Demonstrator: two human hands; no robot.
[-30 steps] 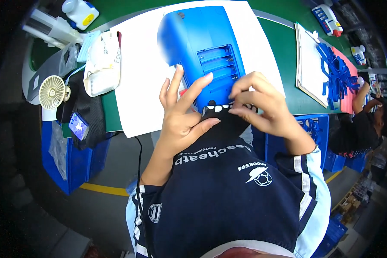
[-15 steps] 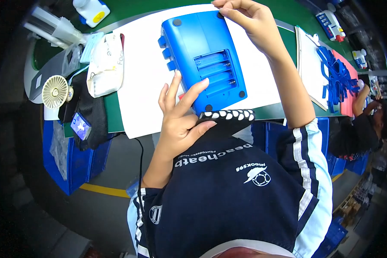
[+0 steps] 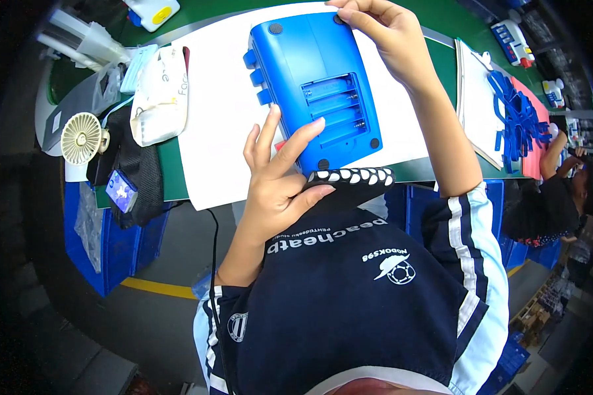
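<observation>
A blue plastic device case (image 3: 296, 56) lies with its underside up, its battery compartment (image 3: 336, 108) uncovered and showing metal contacts. Dark round rubber feet sit at its corners, among them the far left foot (image 3: 275, 28) and the near right foot (image 3: 375, 143). My right hand (image 3: 392, 36) is at the far right corner, thumb and fingertips closed together at the rubber foot (image 3: 340, 20) there. My left hand (image 3: 277, 181) is at the near left side, index fingertip by the compartment. Its thumb lies over a black sheet with white oval spots (image 3: 352, 176), held against the near edge.
White paper (image 3: 217, 138) covers the green table under the case. On the left are a cloth pouch (image 3: 158, 99), a small fan (image 3: 82, 138) and a black mesh bag (image 3: 141, 171). Blue strips (image 3: 517, 118) lie at right, near another person (image 3: 547, 210). White bottles (image 3: 510, 43) stand farther back.
The whole view has shifted slightly, and the case sits a touch farther right in it. Both hands keep nearly the same places on the case.
</observation>
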